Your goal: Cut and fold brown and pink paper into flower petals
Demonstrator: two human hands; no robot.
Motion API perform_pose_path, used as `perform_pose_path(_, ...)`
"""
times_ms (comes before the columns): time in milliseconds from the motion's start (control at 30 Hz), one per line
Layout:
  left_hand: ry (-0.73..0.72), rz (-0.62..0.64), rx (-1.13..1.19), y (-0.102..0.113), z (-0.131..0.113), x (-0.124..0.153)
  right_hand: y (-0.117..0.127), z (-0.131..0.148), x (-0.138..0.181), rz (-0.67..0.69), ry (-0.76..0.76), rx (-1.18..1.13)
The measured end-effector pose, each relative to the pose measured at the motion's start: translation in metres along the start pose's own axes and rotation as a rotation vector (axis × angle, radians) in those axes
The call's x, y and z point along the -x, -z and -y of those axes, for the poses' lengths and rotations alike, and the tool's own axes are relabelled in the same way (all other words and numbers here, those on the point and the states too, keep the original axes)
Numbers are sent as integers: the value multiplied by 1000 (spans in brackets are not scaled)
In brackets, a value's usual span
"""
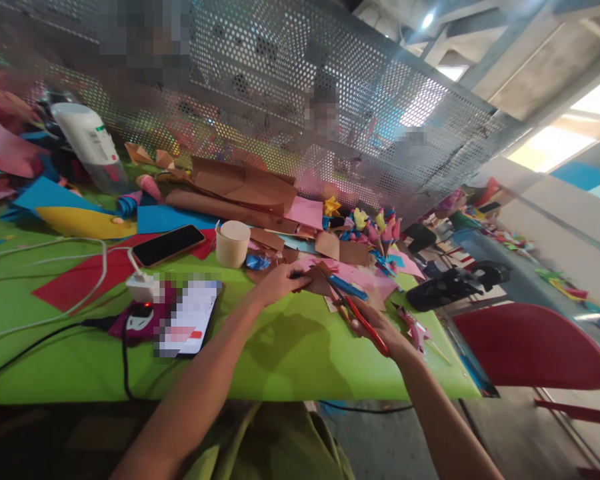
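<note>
My left hand (280, 283) pinches the near-left corner of a small piece of brown paper (319, 279) above the green table (290, 360). My right hand (375, 323) is closed around the red handles of a pair of scissors (363, 317). The scissor blades point up and left, reaching the right edge of the brown paper. Just beyond the blades lies a blue cutter-like tool (349, 288). Pink paper (380, 287) spreads behind my right hand. A red-and-pink tool (416, 330), perhaps a glue gun, rests right of my right wrist.
Left of my arm are a lit phone (193, 317), a purple power strip (130, 320) with cables, and a dark phone (169, 245). A cream paper cup (233, 244) stands behind my left hand. Brown sheets (243, 183) line a perforated metal screen (290, 100). A red chair (530, 347) is at right.
</note>
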State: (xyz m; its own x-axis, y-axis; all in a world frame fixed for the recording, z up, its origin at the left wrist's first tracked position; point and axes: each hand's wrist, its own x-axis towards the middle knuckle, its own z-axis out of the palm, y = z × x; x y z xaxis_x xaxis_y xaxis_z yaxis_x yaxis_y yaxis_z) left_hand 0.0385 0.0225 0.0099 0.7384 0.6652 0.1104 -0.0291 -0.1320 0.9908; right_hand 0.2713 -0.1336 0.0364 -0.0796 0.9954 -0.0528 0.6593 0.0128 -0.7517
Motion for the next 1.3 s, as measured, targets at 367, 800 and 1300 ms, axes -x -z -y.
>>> perform_pose_path(367,-4,-5,46,1,6,-3,0,9,-1,3,26,20)
perform_pose_path(800,24,22,37,0,0,-1,-5,6,-4,55,-24,-153)
perform_pose_path(1300,11,60,27,1,-2,0,-7,0,-8,26,-155,-274)
